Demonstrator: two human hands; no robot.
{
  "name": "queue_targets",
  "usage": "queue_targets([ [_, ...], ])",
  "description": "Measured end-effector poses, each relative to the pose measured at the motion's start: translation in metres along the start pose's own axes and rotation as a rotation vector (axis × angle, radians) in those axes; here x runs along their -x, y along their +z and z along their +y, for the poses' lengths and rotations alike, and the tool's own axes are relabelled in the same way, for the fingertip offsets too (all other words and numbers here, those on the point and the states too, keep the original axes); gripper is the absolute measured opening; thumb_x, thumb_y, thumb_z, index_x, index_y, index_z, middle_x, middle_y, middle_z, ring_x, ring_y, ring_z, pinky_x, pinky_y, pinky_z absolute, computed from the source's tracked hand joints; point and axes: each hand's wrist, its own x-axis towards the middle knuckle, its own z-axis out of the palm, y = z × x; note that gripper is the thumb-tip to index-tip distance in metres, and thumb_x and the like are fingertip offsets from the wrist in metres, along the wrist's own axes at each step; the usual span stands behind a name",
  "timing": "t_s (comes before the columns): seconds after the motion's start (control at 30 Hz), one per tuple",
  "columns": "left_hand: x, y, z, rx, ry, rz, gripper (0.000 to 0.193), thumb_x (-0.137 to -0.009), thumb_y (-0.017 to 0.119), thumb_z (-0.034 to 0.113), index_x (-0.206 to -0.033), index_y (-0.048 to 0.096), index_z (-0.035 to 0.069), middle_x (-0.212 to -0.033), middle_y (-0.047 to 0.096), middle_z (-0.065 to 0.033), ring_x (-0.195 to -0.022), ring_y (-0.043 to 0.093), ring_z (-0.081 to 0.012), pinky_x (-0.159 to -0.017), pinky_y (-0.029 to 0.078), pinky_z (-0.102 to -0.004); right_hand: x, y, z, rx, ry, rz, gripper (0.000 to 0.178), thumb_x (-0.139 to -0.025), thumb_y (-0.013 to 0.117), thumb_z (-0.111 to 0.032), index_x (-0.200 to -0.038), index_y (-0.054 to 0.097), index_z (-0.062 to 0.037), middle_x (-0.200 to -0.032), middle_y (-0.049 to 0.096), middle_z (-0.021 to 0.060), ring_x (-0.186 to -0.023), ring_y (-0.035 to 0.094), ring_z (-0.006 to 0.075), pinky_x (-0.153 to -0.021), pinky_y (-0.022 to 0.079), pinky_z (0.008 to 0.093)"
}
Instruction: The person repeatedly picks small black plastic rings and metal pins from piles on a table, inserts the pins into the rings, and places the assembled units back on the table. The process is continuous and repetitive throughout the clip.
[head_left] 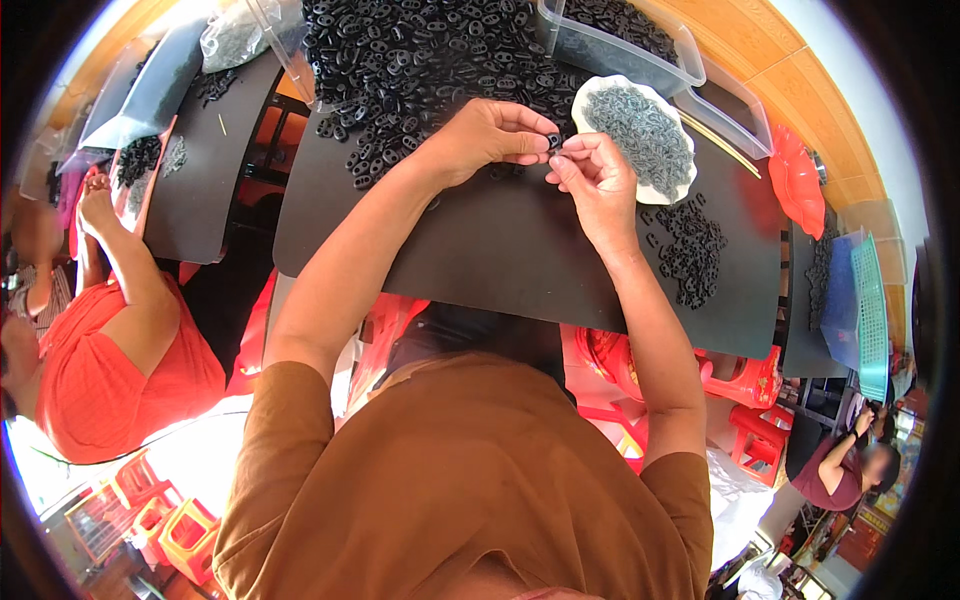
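Note:
My left hand [490, 142] pinches a small black oval piece with holes [554, 142] between thumb and fingertips, above the dark table [480, 250]. Close against it, my right hand [602, 188] has thumb and fingers pressed together; whatever they grip is too small to make out. Beyond my hands spreads a big heap of similar black oval pieces [420, 60]. To the right of the heap stands a white scalloped dish [612, 82] full of tiny grey translucent pieces [640, 135]. Several small black hook-like pieces [692, 250] lie in a loose pile right of my right forearm.
Clear plastic bins [690, 62] stand at the table's far side, beside thin sticks [725, 148] and a red dish [797, 185]. Another person in red [130, 350] sits at the left table [205, 170]. Red stools [755, 440] stand below; a teal basket [870, 315] is at right.

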Motion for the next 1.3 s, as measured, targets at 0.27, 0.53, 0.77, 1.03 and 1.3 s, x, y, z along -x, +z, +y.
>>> queue_targets([
  [0.27,0.0014,0.0005,0.0013,-0.085,0.009,-0.01,0.021,-0.09,0.069,0.011,-0.108,0.07,0.002,-0.089,0.07,-0.0047,-0.079,0.064,-0.0094,-0.072,0.052,-0.0226,0.0,-0.001,0.0002,0.029,-0.026,-0.012,0.015,-0.087,0.067,0.003,-0.096,0.055,-0.001,-0.084,0.066,0.0049,-0.07,0.066,0.0093,-0.061,0.052,0.0214],
  [0.53,0.0014,0.0013,0.0006,-0.189,0.067,-0.009,0.019,-0.087,0.072,0.009,-0.104,0.071,0.001,-0.084,0.069,-0.0039,-0.075,0.062,-0.0088,-0.07,0.051,-0.0231,0.0001,-0.0001,-0.0002,0.045,-0.016,-0.013,0.017,-0.086,0.067,0.004,-0.096,0.055,-0.0001,-0.082,0.066,0.0056,-0.069,0.065,0.0093,-0.061,0.053,0.0219],
  [0.77,0.002,0.0035,0.0025,-0.272,0.102,0.003,0.02,-0.086,0.072,0.01,-0.103,0.072,0.0,-0.085,0.07,-0.0041,-0.076,0.063,-0.0086,-0.071,0.052,-0.0234,0.001,0.0017,0.0038,0.006,0.006,0.012,0.016,-0.086,0.067,0.004,-0.095,0.054,0.0004,-0.081,0.066,0.0064,-0.069,0.067,0.0106,-0.06,0.053,0.0218],
  [1.03,0.0029,0.0066,0.001,-0.29,0.12,0.01,0.017,-0.086,0.072,0.009,-0.1,0.071,0.0,-0.086,0.07,-0.0048,-0.077,0.064,-0.0094,-0.073,0.053,-0.0246,0.0015,0.0026,0.0053,-0.004,-0.014,0.006,0.016,-0.087,0.065,0.008,-0.095,0.053,0.0009,-0.084,0.065,0.0067,-0.076,0.069,0.012,-0.066,0.056,0.0238],
  [1.3,0.0011,0.0021,-0.0015,-0.384,0.118,-0.011,0.014,-0.084,0.072,0.006,-0.096,0.071,-0.001,-0.084,0.07,-0.0046,-0.076,0.064,-0.0093,-0.071,0.052,-0.0244,0.0001,0.001,0.0075,0.211,-0.076,-0.031,0.025,-0.081,0.068,0.01,-0.099,0.055,-0.0012,-0.081,0.065,0.0062,-0.075,0.069,0.0119,-0.066,0.053,0.0236],
])
